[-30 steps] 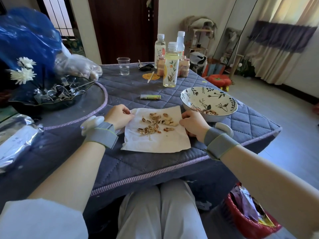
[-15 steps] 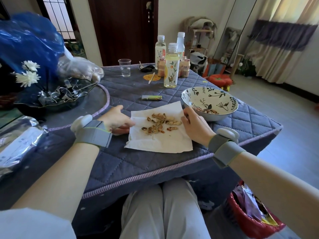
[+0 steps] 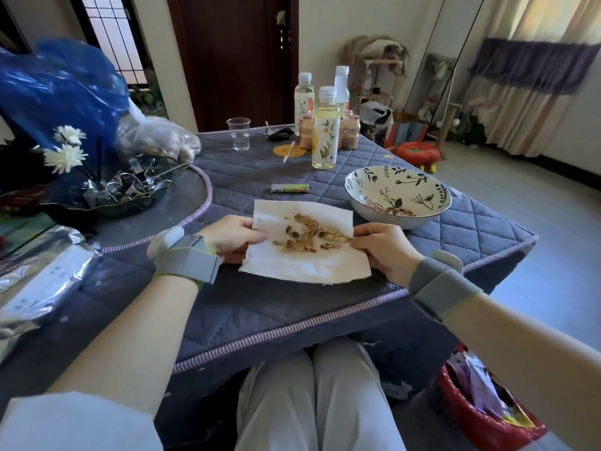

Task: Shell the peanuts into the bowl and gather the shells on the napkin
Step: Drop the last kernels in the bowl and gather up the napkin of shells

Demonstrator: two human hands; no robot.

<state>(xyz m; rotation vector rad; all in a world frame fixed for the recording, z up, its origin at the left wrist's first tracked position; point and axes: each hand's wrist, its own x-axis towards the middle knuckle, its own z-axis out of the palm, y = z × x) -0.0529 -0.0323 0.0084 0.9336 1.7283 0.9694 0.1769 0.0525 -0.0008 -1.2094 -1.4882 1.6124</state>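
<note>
A white napkin (image 3: 302,265) lies on the quilted table in front of me, with a heap of peanut shells (image 3: 309,234) in its middle. My left hand (image 3: 232,237) pinches the napkin's left edge. On the opposite side, my right hand (image 3: 383,247) grips the right edge, and both sides are lifted a little. Just beyond the right hand stands a white bowl (image 3: 398,195) with a dark floral pattern; shelled peanuts (image 3: 395,210) lie in its bottom.
Behind the napkin lie a small green tube (image 3: 290,188), several drink bottles (image 3: 324,138) and a clear plastic cup (image 3: 239,133). A dark dish of metal clips (image 3: 120,187) and a blue plastic bag (image 3: 61,92) sit at left. A red basket (image 3: 481,408) stands on the floor at right.
Both hands have closed on the napkin's left and right edges and raised them slightly. The shells have bunched toward the middle.
</note>
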